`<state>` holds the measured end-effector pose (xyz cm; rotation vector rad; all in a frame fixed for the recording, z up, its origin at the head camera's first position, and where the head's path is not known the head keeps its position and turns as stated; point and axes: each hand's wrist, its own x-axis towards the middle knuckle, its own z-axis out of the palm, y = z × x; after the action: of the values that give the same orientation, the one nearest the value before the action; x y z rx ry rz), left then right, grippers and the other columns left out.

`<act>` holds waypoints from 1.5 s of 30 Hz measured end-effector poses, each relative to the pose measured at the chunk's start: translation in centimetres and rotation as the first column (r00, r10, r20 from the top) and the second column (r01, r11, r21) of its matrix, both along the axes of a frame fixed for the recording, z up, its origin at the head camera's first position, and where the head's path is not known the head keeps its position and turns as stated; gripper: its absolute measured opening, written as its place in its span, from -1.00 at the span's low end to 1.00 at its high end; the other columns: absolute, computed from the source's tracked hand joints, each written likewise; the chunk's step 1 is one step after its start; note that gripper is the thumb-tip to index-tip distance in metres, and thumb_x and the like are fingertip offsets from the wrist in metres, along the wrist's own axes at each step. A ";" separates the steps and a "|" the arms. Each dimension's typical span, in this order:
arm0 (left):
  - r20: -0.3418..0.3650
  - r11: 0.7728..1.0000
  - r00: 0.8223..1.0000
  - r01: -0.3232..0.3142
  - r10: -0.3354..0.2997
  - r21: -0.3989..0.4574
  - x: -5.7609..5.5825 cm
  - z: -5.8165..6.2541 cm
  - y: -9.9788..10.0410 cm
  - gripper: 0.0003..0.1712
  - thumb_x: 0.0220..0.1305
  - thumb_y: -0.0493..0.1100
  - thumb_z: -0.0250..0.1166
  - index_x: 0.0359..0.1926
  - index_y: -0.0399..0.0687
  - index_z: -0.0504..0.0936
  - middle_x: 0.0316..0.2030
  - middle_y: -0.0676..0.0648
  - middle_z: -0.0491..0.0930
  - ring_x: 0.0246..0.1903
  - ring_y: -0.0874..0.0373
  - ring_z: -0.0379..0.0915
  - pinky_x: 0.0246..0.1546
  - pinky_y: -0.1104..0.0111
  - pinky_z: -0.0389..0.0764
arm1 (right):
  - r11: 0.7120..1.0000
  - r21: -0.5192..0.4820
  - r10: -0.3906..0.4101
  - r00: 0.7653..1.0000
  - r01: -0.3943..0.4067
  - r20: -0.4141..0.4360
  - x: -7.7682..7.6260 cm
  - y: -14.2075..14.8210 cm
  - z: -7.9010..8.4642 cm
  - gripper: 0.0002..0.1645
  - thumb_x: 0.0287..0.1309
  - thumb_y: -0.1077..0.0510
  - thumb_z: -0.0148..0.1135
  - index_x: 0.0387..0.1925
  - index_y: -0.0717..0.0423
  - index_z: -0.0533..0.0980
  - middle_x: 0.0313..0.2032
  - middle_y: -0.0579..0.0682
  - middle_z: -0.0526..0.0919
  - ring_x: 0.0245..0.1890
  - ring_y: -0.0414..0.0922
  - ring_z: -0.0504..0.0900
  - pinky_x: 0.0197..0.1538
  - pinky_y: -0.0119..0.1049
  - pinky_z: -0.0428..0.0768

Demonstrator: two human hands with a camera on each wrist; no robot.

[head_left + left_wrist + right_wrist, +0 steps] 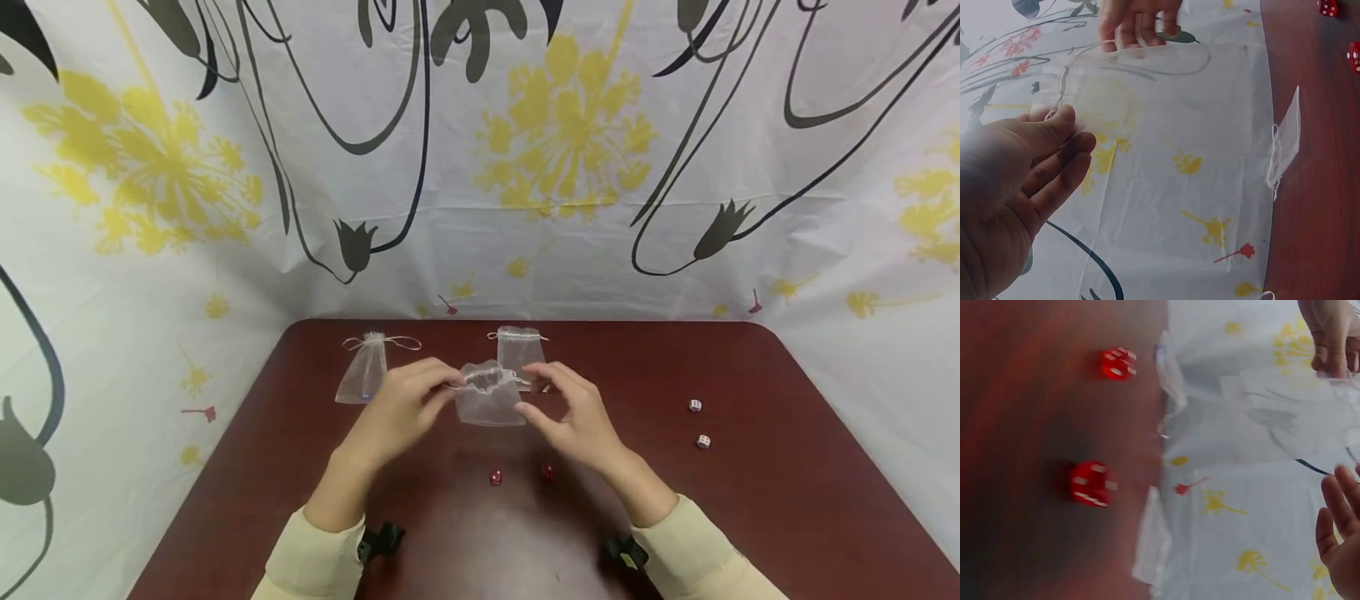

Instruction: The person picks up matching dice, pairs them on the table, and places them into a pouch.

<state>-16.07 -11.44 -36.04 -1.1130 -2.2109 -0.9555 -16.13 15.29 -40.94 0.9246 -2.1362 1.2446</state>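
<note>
A small sheer white drawstring pouch (491,408) hangs above the table, its mouth gathered along the cord. My left hand (401,408) pinches the left side of its mouth between thumb and fingers; in the left wrist view this hand (1029,162) grips the corded end. Beside the pouch's right edge is my right hand (573,417), thumb and fingers apart. The right wrist view shows that hand (1344,537) with fingers extended, close to the pouch (1285,419). Two red dice lie on the table below, one left (496,477) and one right (547,472).
A tied sheer pouch (367,371) with something bluish at its bottom lies at the back left of the dark red table (787,500). Another pouch (519,348) lies behind the held one. Two white dice, a far one (695,406) and a nearer one (703,442), sit at right.
</note>
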 end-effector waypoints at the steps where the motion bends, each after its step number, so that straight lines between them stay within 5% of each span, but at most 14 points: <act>1: 0.002 1.000 1.000 -0.010 0.010 0.000 0.0 -0.1 -0.1 -0.83 0.16 -0.45 0.45 -0.24 -0.19 0.72 -0.31 -0.02 0.71 -0.29 0.19 0.62 -0.26 0.35 0.66 | 1.000 -0.007 -0.017 1.000 0.017 0.027 0.2 0.0 -0.5 -0.41 -0.02 0.31 0.56 0.09 0.17 0.55 -0.20 0.03 0.66 -0.21 -0.08 0.63 -0.19 -0.26 0.64; 14: 0.000 0.997 0.998 -0.069 0.069 0.022 0.1 -0.7 -0.9 -0.81 0.15 -0.46 0.45 -0.23 -0.19 0.72 -0.30 -0.03 0.71 -0.31 0.19 0.62 -0.28 0.34 0.66 | 0.996 0.063 -0.076 0.972 0.064 0.223 2.4 -0.7 -6.1 -0.41 0.10 0.14 0.52 0.14 0.17 0.51 -0.12 -0.18 0.62 -0.12 -0.11 0.63 -0.15 -0.06 0.64; 21: -0.026 0.997 0.997 -0.065 0.066 0.027 0.2 -0.6 -1.1 -0.84 0.17 -0.42 0.45 -0.23 -0.18 0.72 -0.31 -0.04 0.71 -0.32 0.19 0.62 -0.29 0.34 0.66 | 0.994 0.108 -0.041 0.972 0.016 0.232 2.4 -1.0 -6.4 -0.52 0.13 0.10 0.50 0.06 0.12 0.57 -0.13 -0.11 0.64 -0.11 0.05 0.66 -0.13 0.02 0.66; 27: -0.019 0.997 0.997 -0.070 0.070 0.025 0.3 -0.5 -1.2 -0.84 0.17 -0.43 0.45 -0.23 -0.18 0.72 -0.30 -0.04 0.71 -0.31 0.18 0.62 -0.28 0.34 0.66 | 0.985 0.166 -0.012 0.963 -0.034 0.269 2.1 -1.3 -7.3 -0.60 0.17 0.08 0.49 -0.02 0.16 0.61 -0.13 0.04 0.69 -0.07 -0.01 0.68 0.00 -0.03 0.65; 32: -0.018 0.997 0.997 -0.074 0.074 0.020 0.2 -0.4 -1.2 -0.80 0.14 -0.46 0.45 -0.23 -0.18 0.72 -0.30 -0.03 0.71 -0.31 0.18 0.61 -0.28 0.33 0.66 | 0.958 0.270 0.019 0.956 -0.102 0.293 2.0 -1.6 -7.9 -0.61 0.19 0.00 0.47 -0.07 0.15 0.64 -0.13 -0.07 0.70 -0.06 -0.17 0.65 0.04 -0.14 0.62; 45: -0.029 0.997 0.996 -0.080 0.081 0.021 0.2 -0.1 -1.4 -0.84 0.18 -0.42 0.45 -0.23 -0.17 0.72 -0.31 -0.03 0.71 -0.31 0.18 0.62 -0.27 0.32 0.66 | 0.888 0.415 0.102 0.964 -0.199 0.245 1.7 -1.8 -8.4 -0.63 0.07 0.00 0.56 -0.13 0.09 0.70 -0.11 -0.13 0.69 -0.05 -0.21 0.63 0.05 -0.18 0.60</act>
<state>-15.89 -12.82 -36.18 -1.0146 -2.2000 -0.9187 -14.43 13.54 -49.39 1.2070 -2.6286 0.9851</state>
